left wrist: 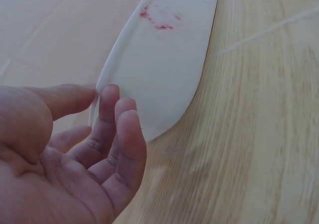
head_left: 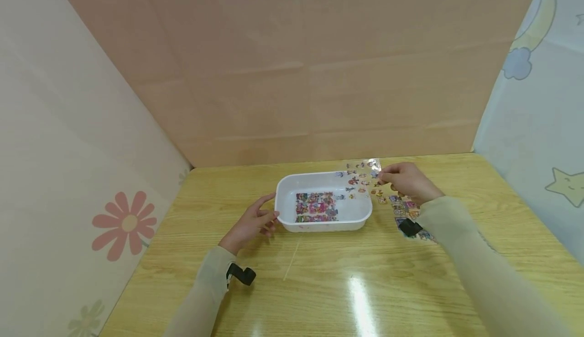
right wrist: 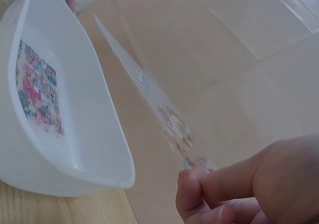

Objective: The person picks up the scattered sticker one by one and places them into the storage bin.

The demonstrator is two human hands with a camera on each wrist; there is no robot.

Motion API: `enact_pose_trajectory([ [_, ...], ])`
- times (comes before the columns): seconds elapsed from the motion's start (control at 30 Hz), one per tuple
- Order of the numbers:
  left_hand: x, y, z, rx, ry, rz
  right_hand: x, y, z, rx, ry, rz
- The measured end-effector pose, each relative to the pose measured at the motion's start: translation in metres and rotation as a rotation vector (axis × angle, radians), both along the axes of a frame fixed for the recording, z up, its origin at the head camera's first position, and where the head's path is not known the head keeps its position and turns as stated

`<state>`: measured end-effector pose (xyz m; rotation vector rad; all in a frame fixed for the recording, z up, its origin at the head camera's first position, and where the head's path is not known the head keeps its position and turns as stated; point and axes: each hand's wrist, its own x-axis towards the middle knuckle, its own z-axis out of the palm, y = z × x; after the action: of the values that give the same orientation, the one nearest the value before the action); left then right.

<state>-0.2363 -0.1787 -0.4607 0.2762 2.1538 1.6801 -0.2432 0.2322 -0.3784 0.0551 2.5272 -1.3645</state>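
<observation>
A white plastic basin (head_left: 326, 227) stands on the table. My left hand (head_left: 250, 224) pinches its left end, the thumb at the rim and the fingertips against the outer wall (left wrist: 164, 59). Inside, on the bottom, lies a colourful sticker sheet (head_left: 316, 206). My right hand (head_left: 407, 181) pinches a transparent sheet of small cartoon stickers (head_left: 357, 180) by its right edge. That sheet is raised over the right part of the basin in the head view. In the right wrist view the clear sheet (right wrist: 149, 97) shows nearly edge-on between thumb and fingers.
More sticker sheets (head_left: 403, 211) lie on the table right of the basin, partly hidden under my right wrist. A brown papered wall (head_left: 292, 99) rises behind the wooden table (head_left: 319, 286). Patterned panels (head_left: 55, 175) stand at both sides. Red marks (left wrist: 157, 22) show on the basin's outside.
</observation>
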Motion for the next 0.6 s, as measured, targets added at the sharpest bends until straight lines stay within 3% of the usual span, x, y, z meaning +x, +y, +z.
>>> enact_pose_trajectory([
  [0.3,0.000,-0.002,0.005,-0.008,0.000,0.007,-0.011,-0.031,-0.001,-0.007,0.008,0.031],
  [0.6,0.000,-0.001,0.002,-0.012,-0.008,0.016,-0.023,-0.060,-0.003,0.000,0.006,0.064],
])
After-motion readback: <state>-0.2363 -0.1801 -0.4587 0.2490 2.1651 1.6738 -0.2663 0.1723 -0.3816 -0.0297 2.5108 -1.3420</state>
